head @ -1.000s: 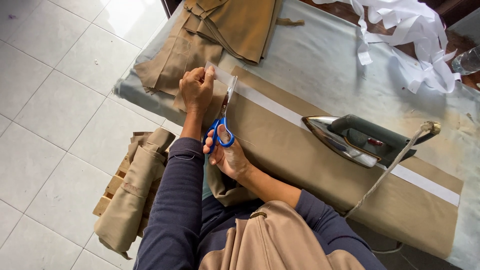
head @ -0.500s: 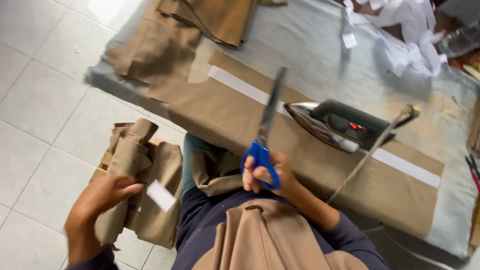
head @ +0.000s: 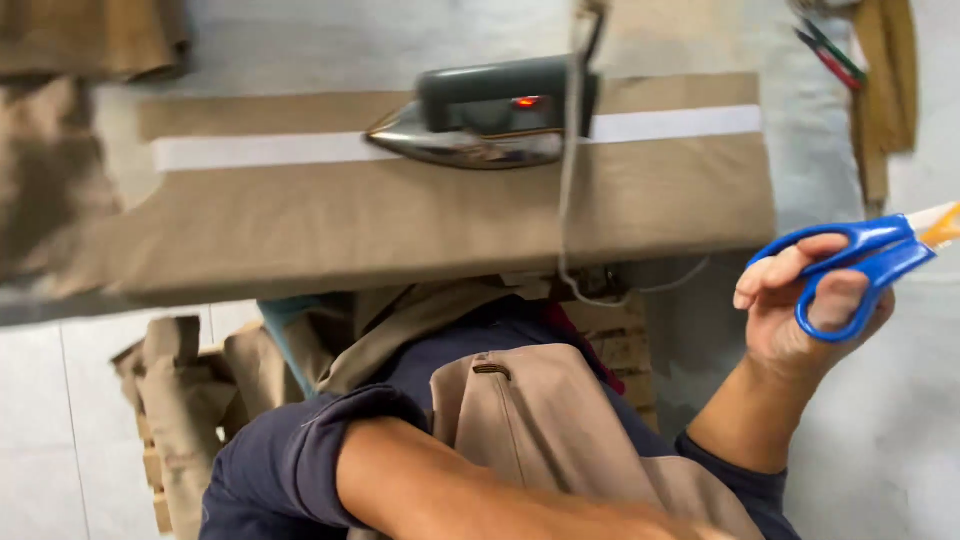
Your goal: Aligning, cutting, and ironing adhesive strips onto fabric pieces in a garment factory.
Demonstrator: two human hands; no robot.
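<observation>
Scissors (head: 865, 250), blue handles, held off right of counter (head: 840, 130), blades running out of frame, away from cloth. Right hand (head: 805, 310) grasping them, fingers through loops. Left hand out of view; only forearm crosses bottom, grip cannot be told. Tan cloth (head: 400, 215) flat on counter with white strip (head: 270, 150) along it, iron (head: 480, 115) resting on strip, cord (head: 570, 180) hanging over front edge. More tan cloth piled on floor at left (head: 185, 400).

My blue-handled scissors (head: 865, 255) sit gripped in my right hand (head: 800, 320), fingers through the loops, blades pointing away right, raised.
</observation>
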